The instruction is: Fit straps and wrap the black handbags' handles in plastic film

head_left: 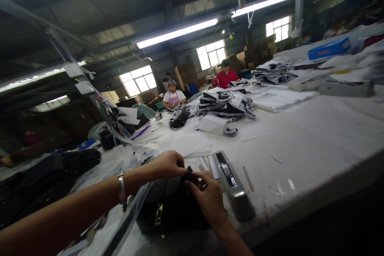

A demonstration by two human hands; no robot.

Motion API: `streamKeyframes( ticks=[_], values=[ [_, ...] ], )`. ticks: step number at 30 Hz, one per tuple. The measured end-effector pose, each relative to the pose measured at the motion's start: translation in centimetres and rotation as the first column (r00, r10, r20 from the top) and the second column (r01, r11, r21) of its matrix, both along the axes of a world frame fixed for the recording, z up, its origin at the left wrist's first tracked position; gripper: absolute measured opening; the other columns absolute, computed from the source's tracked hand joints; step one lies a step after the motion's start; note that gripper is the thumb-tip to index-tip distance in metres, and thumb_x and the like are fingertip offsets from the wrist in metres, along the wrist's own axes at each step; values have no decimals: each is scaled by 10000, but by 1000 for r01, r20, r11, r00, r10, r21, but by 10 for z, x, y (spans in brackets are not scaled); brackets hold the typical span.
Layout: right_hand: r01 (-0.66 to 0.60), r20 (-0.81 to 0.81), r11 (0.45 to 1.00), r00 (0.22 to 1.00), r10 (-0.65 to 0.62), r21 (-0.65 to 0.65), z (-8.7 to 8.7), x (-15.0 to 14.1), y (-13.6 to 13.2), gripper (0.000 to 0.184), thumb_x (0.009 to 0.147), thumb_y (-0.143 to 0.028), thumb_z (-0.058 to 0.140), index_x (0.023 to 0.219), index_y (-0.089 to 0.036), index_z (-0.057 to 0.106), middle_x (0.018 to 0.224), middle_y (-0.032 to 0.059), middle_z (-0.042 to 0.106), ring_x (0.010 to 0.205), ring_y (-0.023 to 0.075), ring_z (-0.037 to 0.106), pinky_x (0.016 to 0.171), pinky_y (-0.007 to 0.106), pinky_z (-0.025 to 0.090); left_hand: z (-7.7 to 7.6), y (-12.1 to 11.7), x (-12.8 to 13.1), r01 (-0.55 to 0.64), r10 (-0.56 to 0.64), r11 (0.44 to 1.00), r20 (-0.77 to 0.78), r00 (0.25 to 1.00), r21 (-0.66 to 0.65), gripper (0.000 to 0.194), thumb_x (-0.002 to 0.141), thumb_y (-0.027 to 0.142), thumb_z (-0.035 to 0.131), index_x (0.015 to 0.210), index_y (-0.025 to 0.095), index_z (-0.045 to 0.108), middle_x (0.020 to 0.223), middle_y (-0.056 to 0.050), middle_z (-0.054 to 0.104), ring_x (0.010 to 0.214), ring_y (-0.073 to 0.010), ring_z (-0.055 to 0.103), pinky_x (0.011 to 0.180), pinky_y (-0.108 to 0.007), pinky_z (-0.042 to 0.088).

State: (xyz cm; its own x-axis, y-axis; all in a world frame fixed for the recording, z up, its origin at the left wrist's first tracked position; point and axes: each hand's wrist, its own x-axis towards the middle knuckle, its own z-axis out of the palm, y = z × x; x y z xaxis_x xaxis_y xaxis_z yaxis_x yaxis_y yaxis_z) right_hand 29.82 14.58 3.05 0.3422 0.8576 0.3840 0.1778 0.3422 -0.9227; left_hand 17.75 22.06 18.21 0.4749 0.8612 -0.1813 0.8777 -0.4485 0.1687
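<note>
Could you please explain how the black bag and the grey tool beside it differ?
The black bag looks wide and bulky; the grey tool is long and narrow. The left hand and right hand pinch a black piece at the bag's top; neither holds the tool. The bag has a golden fitting; the tool has a dark strip. Both are close to the person.

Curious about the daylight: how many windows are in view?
3. The left window is left of the person in the apron; the middle window, above and left of the person in red; the right window, farther right. Others may be hidden.
</note>
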Motion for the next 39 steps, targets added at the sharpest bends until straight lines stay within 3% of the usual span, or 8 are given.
streamKeyframes(
  ticks=[11, 17, 25, 30, 35, 39],
  values=[
    [-33, 27, 999, 999, 33, 21, 5, -3, -6, 169, 771, -213, 771, 934, -233, 728, 840, 1, 639, 687, 182, 619, 663, 299, 489, -1, -7, 4, 44, -33, 994, -112, 993, 103, 255, 689, 411, 636, 721, 195, 768, 565, 0, 632, 544, -141, 498, 509, -247, 298],
    [-69, -3, 997, 998, 69, 41, 5, -6, -8, 190, 799, -174, 743, 976, -237, 715, 879, 5, 626, 748, 186, 622, 694, 287, 486, -11, -8, 6, 72, -57, 994, -177, 982, 76, 275, 698, 430, 640, 648, 181, 745, 499, 2, 602, 489, -133, 473, 474, -250, 278],
    [-110, -53, 994, 992, 111, 17, 5, -4, -5, 198, 792, -155, 722, 977, -226, 729, 889, 24, 643, 778, 203, 615, 751, 311, 479, -22, -17, 2, 141, -122, 984, -166, 979, 111, 255, 795, 411, 619, 813, 197, 755, 770, -54, 755, 721, -224, 662, 607, -262, 408],
    [-210, -127, 977, 971, 205, -31, 6, 10, -5, 220, 771, -179, 723, 984, -220, 756, 963, 46, 713, 872, 235, 656, 814, 334, 495, -21, -23, -6, 222, -214, 970, -95, 972, 94, 463, 770, 479, 720, 1181, 270, 669, 1019, -39, 775, 925, -254, 708, 766, -278, 478],
    [-382, -268, 916, 901, 341, -120, 1, 21, -5, 266, 714, -174, 726, 976, -179, 772, 874, 56, 776, 829, 258, 715, 750, 335, 550, -25, -29, -12, 282, -279, 957, -50, 959, 67, 402, 774, 413, 756, 1164, 333, 704, 1093, -4, 775, 1014, -255, 709, 838, -274, 472],
    [-386, -325, 906, 891, 317, -174, -4, 24, 1, 235, 703, -245, 746, 920, -162, 780, 872, 79, 786, 869, 284, 721, 796, 369, 546, -32, -34, -17, 296, -294, 948, -29, 955, 118, 373, 796, 396, 733, 1165, 347, 707, 1043, -7, 784, 956, -262, 722, 784, -286, 476]
  ],
)
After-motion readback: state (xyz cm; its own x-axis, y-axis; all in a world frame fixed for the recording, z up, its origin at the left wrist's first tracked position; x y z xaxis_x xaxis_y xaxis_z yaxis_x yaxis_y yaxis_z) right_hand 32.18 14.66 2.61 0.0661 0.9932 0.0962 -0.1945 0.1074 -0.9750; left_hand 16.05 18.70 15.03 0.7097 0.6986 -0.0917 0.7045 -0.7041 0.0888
